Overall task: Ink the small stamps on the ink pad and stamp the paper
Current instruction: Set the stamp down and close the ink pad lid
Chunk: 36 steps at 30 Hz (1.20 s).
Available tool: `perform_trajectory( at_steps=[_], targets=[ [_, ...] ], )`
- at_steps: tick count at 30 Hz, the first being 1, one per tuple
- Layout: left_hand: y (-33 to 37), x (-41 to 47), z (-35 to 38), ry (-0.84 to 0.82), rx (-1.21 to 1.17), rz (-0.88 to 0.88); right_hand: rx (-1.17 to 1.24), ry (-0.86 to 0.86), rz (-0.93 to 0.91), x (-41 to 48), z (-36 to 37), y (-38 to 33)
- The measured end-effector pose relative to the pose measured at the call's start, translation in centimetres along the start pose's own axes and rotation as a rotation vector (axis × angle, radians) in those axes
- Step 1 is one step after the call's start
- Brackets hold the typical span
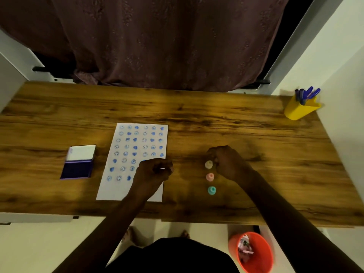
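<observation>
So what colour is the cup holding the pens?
Yellow plastic pen cup, clearest in the head view.

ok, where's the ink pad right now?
In the head view the ink pad lies open on the left part of the wooden table, just left of the stamped paper, well away from both hands.

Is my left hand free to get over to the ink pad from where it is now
Probably yes. The left hand rests on the lower right of the paper, and the open ink pad lies just left of the sheet. Only flat paper and bare table lie between them, though the hand looks loosely closed.
</observation>
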State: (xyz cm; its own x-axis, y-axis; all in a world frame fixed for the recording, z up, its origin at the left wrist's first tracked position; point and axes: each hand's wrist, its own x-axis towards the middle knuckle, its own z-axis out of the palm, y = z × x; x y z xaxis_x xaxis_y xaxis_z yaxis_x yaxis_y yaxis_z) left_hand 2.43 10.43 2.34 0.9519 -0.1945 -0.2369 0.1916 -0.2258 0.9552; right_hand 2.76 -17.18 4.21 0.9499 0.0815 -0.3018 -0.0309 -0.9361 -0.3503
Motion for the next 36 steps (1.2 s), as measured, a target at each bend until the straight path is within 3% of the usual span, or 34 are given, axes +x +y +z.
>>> perform_trajectory(
  at_steps=[4, 10, 23, 29, 36],
  targets=[
    [-0.6, 0.8, -2.1, 0.037, 0.033, 0.006, 0.095, 0.046, 0.031, 0.3, -1.9, -2.0],
    [-1.3, 1.3, -6.7, 0.121, 0.03, 0.01, 0.196, 0.19, -0.067, 2.2, -1.6, -9.0],
    [-6.1, 0.4, -20.4, 0.317, 0.037, -0.08, 0.465, 0.1, -0.101, 7.8, 6.0, -24.2],
    [-8.7, 1.1, -27.5, 0.374, 0.134, -0.075, 0.488, 0.017, -0.028, 10.3, 8.8, -29.6],
    [-9.2, 3.0, -31.7, 0.428, 0.235, -0.166, 0.474, 0.042, 0.11, 13.4, 11.3, -33.2]
  ],
)
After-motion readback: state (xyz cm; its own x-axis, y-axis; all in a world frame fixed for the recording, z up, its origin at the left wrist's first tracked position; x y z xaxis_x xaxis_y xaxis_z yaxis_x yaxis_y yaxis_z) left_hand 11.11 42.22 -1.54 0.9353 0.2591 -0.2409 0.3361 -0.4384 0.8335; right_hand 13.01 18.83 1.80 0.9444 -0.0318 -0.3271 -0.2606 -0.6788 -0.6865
